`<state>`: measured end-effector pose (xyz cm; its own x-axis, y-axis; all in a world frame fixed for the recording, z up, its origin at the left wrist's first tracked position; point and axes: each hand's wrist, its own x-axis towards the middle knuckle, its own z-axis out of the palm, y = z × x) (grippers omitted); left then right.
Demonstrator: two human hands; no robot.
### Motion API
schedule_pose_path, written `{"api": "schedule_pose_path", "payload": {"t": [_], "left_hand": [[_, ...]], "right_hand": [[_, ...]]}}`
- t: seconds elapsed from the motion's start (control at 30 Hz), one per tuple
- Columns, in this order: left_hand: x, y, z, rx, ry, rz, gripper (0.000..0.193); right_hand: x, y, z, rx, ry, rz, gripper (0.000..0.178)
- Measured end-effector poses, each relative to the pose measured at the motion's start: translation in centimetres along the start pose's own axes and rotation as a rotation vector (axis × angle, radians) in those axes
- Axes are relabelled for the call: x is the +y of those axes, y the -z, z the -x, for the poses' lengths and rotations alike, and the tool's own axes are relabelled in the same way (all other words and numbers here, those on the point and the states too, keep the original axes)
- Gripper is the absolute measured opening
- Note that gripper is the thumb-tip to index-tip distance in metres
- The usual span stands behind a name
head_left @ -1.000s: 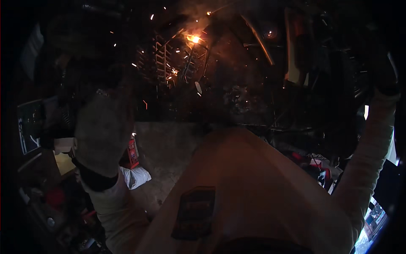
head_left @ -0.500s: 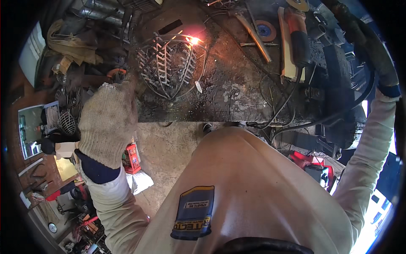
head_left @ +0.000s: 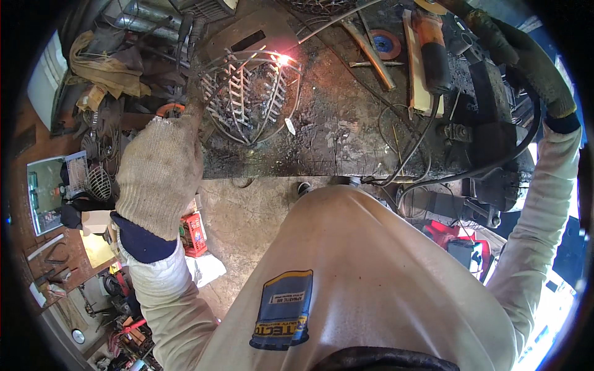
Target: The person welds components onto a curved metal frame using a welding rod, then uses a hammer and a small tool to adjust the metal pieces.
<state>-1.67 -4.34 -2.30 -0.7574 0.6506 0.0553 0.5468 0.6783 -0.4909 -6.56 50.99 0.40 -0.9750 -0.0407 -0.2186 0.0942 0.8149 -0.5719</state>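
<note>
My left hand, in a knitted beige glove, is raised at the left of the bench. Its fingers close near the left side of a leaf-shaped metal frame, and what they hold is hidden. Rows of short rods branch inside the frame's curved outline. A bright welding arc glows at its top right. My right hand, gloved in dark fabric, is at the upper right. It grips an electrode holder, mostly hidden, with a black cable trailing below. A thin welding rod slants toward the arc.
Right of the frame lie an orange and black angle grinder, a metal bar and a blue-centred disc. A brown slotted plate lies behind the frame. Tools and cloth crowd the left; a red crate stands below the bench.
The right glove has shifted a little down and left. The long rod now shows plainly from the top edge toward the arc. The left hand and the frame stay nearly still.
</note>
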Motion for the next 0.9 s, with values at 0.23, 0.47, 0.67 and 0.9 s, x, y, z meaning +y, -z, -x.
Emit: {"api": "schedule_pose_path", "payload": {"t": [0.23,0.47,0.67,0.9], "left_hand": [[-0.2,-0.4,0.1,0.081,-0.052,-0.031,0.045],[0.4,0.3,-0.4,0.010,0.012,-0.016,0.031],[0.1,-0.2,-0.1,0.041,0.025,0.041,0.027],[0.0,-0.7,0.6,0.056,-0.014,-0.077,0.028]], "right_hand": [[-0.7,-0.7,-0.6,-0.043,-0.031,0.000,0.055],[-1.3,-1.5,-1.0,-0.049,-0.025,-0.067,0.054],[2.4,-1.7,-2.6,0.026,0.127,-0.087,0.057],[-2.1,-1.9,-1.7,-0.102,0.003,-0.015,0.063]]}}
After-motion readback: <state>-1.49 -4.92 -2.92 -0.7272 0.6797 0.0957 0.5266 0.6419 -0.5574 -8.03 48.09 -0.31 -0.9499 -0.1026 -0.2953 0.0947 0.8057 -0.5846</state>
